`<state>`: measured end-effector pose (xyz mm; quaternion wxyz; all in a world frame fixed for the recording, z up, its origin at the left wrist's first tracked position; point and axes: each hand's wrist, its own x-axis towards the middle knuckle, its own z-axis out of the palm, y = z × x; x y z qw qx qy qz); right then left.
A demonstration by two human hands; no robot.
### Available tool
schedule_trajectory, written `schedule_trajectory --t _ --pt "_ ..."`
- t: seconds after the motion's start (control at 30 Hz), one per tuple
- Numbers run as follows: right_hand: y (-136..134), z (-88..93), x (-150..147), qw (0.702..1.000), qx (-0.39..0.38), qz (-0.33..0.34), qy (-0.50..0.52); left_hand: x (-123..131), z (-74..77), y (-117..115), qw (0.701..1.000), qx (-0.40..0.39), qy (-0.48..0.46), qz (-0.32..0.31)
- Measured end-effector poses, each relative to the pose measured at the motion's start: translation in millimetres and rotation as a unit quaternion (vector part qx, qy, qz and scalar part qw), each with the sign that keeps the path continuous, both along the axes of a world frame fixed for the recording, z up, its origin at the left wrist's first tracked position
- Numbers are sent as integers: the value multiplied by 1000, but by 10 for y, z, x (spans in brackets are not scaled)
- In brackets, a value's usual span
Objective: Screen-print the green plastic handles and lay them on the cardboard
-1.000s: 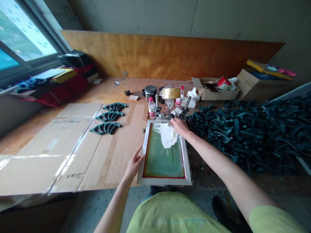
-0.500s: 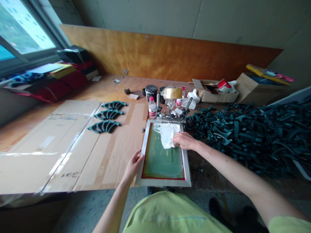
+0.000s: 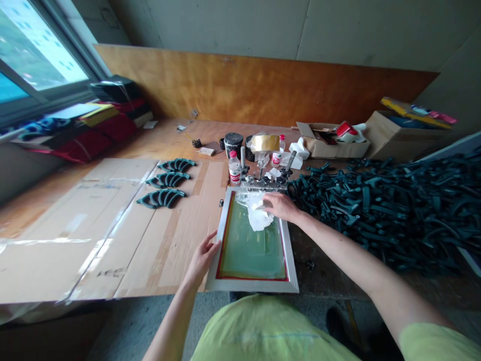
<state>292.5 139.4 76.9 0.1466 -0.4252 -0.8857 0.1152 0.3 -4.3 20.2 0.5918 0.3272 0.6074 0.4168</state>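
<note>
At the near side of the table (image 3: 167, 138), a pale-framed screen (image 3: 251, 250) was just in front of a metal clamp bar (image 3: 263, 186). The left hand (image 3: 202, 255), partly open, touched the screen's left edge; whether it gripped could not be told. Over the white patch (image 3: 259, 222) near the far end, the right hand (image 3: 281, 205) had its fingers bent close together, with what they held, if anything, impossible to tell.

Curled right hand (image 3: 281, 206) reaches beyond left hand (image 3: 203, 254).
</note>
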Motion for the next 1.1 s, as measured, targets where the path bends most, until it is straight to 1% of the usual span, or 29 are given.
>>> schedule_trajectory --t 0.07,0.13,0.17,0.23,0.3,0.37,0.4,0.43,0.47,0.53,0.6,0.63,0.67,0.7,0.73,0.77,0.8,0.83,0.87,0.9,0.93,0.97,1.0,1.03,1.07,1.1 --pt "240 107 -102 999 -4 -51 -12 -14 177 -2 1000 4 -11 -11" --pt "425 208 -133 996 12 -87 -21 -42 388 22 1000 9 -14 -11" --pt "489 255 -103 994 32 -108 -14 -59 496 51 1000 14 -8 -7" --pt "556 315 52 982 81 -168 24 -80 699 159 999 34 8 5" --pt "537 287 282 962 98 -248 61 -67 879 332 996 89 0 23" --pt "426 138 486 947 55 -309 65 -9 1048 549 983 177 -30 43" --pt "338 21 549 946 22 -318 56 31 1133 664 974 217 -39 55" --pt "234 -112 579 950 -13 -309 45 74 1218 776 967 245 -41 64" --pt "121 -253 575 957 -43 -284 36 114 1304 881 962 260 -36 70" --pt "-95 -506 492 975 -72 -211 15 174 1454 1051 961 264 -26 73" --pt "-250 -657 370 986 -65 -151 -15 209 1534 1130 960 269 -30 77" --pt "-301 -682 313 989 -56 -133 -30 224 1531 1124 956 277 -34 88" --pt "-342 -675 261 991 -47 -123 -38 246 1490 1082 953 283 -36 105" --pt "-383 -641 209 991 -39 -120 -36 280 1412 1003 953 277 -34 117" --pt "-436 -589 152 992 -30 -121 -23 329 1297 891 962 249 -29 110" --pt "-509 -528 84 992 -15 -123 -4 395 1152 750 977 197 -23 81" --pt "-604 -467 0 992 7 -125 17 476 986 590 991 130 -17 41" --pt "-719 -416 -98 992 33 -121 35 565 809 423 998 34 -20 -39" --pt "-842 -382 -203 992 59 -100 47 653 633 260 995 -34 -36 -82" --pt "-962 -368 -300 994 80 -59 53 726 469 114 991 -71 -67 -90" --pt "-1061 -374 -371 994 90 -2 57 772 321 -5 987 -101 -91 -86" --pt "-1126 -401 -400 993 89 53 60 777 193 -90 986 -117 -105 -63" --pt "-1147 -444 -373 991 80 88 65 732 82 -141 986 -125 -103 -35" --pt "-1120 -500 -284 992 65 88 68 635 -16 -159 988 -132 -80 -5" --pt "-1051 -563 -137 996 48 44 63 489 -106 -153 990 -137 -39 18" --pt "-948 -630 55 998 27 -32 44 302 -194 -131 990 -135 15 33"
